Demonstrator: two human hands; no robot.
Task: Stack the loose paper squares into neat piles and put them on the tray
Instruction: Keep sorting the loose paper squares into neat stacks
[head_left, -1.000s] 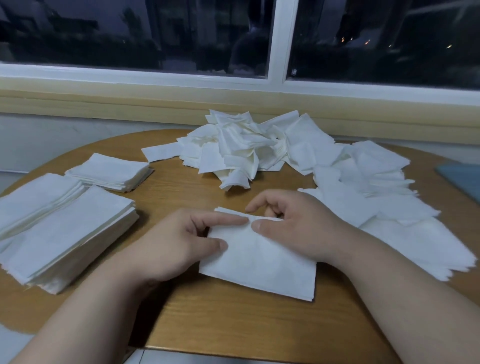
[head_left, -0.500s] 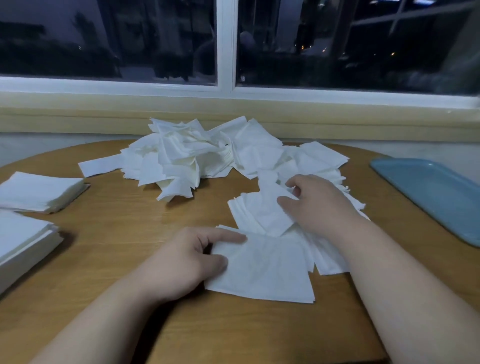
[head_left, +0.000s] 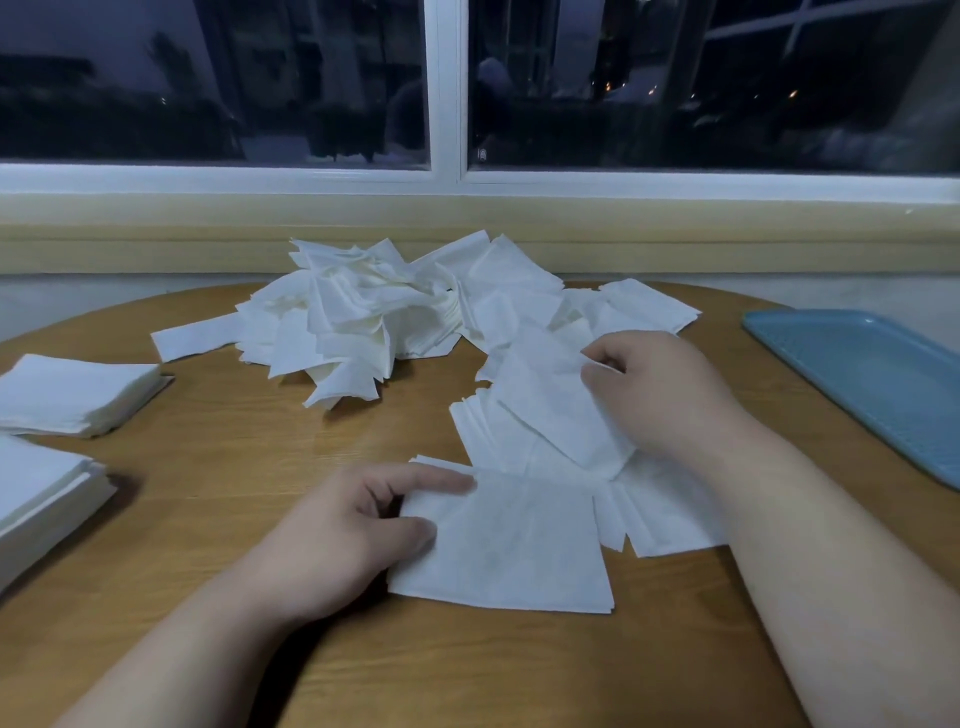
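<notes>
Right hand (head_left: 660, 395) now with 1 square (head_left: 550, 410)

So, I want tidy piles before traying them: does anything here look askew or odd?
Yes. The far heap is crumpled and jumbled, a long strip sticks out its left side, and the fanned squares below the right hand lie skewed.
</notes>
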